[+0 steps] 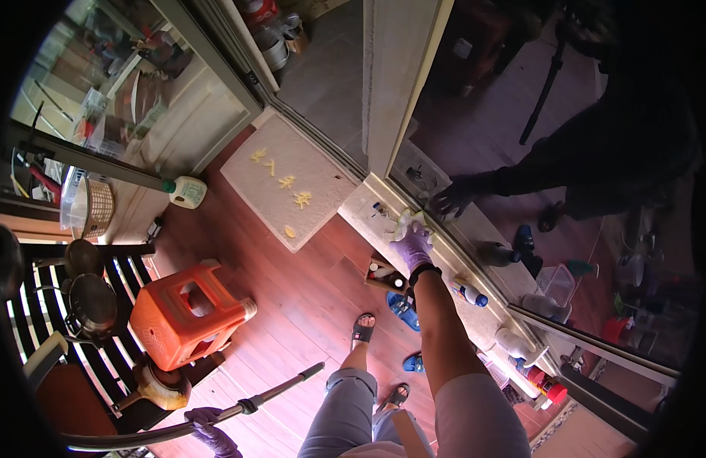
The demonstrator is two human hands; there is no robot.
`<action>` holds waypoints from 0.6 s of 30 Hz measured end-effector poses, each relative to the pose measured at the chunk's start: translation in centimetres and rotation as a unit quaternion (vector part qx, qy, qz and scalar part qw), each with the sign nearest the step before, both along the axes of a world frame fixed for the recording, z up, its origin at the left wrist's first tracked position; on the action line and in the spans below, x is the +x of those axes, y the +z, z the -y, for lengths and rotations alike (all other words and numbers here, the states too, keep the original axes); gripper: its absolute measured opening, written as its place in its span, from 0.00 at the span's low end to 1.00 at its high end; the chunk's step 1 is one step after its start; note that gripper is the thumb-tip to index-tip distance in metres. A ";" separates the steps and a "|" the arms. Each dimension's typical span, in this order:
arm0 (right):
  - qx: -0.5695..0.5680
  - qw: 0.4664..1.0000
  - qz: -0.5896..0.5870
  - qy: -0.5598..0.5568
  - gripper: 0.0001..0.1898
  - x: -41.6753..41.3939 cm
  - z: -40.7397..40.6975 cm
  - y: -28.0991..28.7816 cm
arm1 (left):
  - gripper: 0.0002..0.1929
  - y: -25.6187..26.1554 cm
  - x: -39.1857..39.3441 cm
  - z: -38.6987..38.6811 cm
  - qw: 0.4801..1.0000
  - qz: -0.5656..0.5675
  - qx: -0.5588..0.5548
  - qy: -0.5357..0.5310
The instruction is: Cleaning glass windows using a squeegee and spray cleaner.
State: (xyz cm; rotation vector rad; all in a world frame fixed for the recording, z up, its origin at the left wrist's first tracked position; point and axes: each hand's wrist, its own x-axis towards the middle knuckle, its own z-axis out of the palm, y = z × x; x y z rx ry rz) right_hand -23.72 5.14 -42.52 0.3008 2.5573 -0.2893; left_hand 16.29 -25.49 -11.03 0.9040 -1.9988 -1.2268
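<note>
My left hand, in a thin purple glove, grips a metal telescopic pole low at the left. The pole slants up to the right across my front, and its lower end is cut off by the view's rim. In a matching glove, my right hand reaches forward onto a pale stone ledge. Its fingers hold a crumpled whitish-green cloth against the ledge, at the base of a dark glass pane. A small metal object lies beside the cloth. The glass reflects my arm and the pole.
A blue-capped bottle and more bottles line the ledge. Below it are an open box and blue slippers. A doormat bearing writing lies at the doorway. Leftward, an orange plastic stool stands near pans on a slatted rack.
</note>
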 end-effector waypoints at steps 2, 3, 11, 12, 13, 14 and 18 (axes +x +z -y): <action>-0.055 0.998 -0.006 -0.035 0.35 -0.2 -1.1 -0.8 | 0.19 0.1 -0.3 0.5 1.000 0.003 0.008 -0.028; -0.111 0.991 -0.011 -0.068 0.37 -0.1 -2.1 -1.3 | 0.18 0.1 -0.4 0.5 0.999 0.000 0.016 -0.050; -0.563 0.801 -0.175 -0.104 0.14 10.5 -6.9 8.4 | 0.19 -1.5 -0.4 0.2 0.985 -0.026 0.068 -0.156; -0.558 0.807 -0.185 -0.057 0.15 11.9 -7.6 11.4 | 0.17 -1.5 -0.4 -0.4 0.976 -0.047 0.127 -0.168; -0.549 0.812 -0.199 -0.013 0.15 13.2 -8.8 14.1 | 0.15 -0.8 -1.0 -1.3 0.963 -0.033 0.165 -0.210; -0.562 0.806 -0.184 -0.003 0.16 15.0 -9.5 17.4 | 0.14 0.3 -2.0 -3.1 0.962 -0.025 0.143 -0.230; -0.604 0.769 -0.190 0.083 0.22 25.2 -13.1 33.6 | 0.13 2.6 -3.4 -10.1 0.926 -0.021 0.191 -0.324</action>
